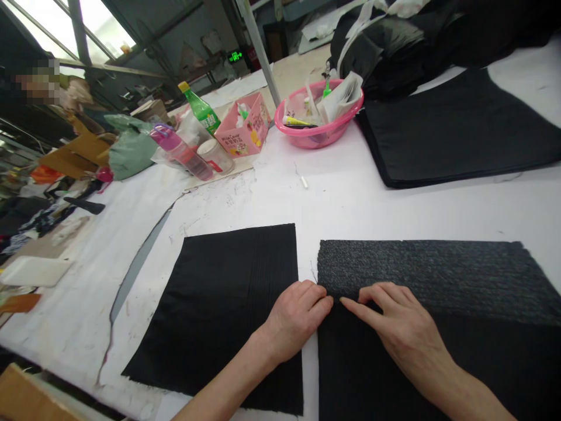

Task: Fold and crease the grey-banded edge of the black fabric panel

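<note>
In the head view, a flat black cloth panel with a speckled dark-grey band along its far side (421,272) lies on the white-covered counter (245,202), in front of the person. The left hand (300,318) pinches the panel's left edge where band and plain black meet; the right hand (397,324) touches just beside it, thumb out and fingers curled, though whether it grips a fold cannot be told. Work appears to be at the left end of that line; the rest runs rightward untouched, and whether band and black are joined is unclear. A plain black rectangular cloth piece with fine parallel lines (223,298) lies flat to the left, unheld. A layered black cloth stack (456,134) sits farther back, on the right.
</note>
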`<move>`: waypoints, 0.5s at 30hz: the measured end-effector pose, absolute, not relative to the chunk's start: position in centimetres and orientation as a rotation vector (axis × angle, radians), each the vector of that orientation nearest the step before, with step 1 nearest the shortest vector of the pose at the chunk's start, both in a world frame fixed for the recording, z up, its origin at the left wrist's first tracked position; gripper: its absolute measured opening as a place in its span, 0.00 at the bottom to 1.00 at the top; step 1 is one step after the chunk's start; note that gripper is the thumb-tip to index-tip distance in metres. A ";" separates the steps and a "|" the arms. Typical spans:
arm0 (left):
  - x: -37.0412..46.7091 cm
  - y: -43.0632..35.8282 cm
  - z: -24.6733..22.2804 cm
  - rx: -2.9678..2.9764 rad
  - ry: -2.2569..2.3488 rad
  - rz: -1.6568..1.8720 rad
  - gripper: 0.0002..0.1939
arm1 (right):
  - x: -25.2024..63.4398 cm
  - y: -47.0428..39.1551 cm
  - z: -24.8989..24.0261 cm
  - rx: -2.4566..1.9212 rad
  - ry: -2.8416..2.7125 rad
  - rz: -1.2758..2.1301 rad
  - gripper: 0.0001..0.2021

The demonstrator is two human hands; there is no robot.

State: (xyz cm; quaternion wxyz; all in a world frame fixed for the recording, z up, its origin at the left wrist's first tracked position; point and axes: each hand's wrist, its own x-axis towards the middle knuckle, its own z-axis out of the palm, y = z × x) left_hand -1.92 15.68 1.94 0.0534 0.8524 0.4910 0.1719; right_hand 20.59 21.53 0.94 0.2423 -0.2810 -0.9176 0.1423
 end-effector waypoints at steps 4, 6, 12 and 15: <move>-1.9 15.6 1.8 2.592 1.500 0.523 0.08 | 20.4 21.6 1.1 -0.750 -2.510 0.369 0.18; -1.9 15.5 1.7 2.604 1.501 0.518 0.08 | 20.4 21.6 1.1 -0.745 -2.508 0.364 0.18; -1.9 15.6 1.7 2.649 1.490 0.499 0.07 | 20.3 21.6 1.1 -0.751 -2.497 0.363 0.17; -1.8 15.7 1.9 2.658 1.478 0.494 0.06 | 20.2 21.6 1.2 -0.750 -2.486 0.367 0.18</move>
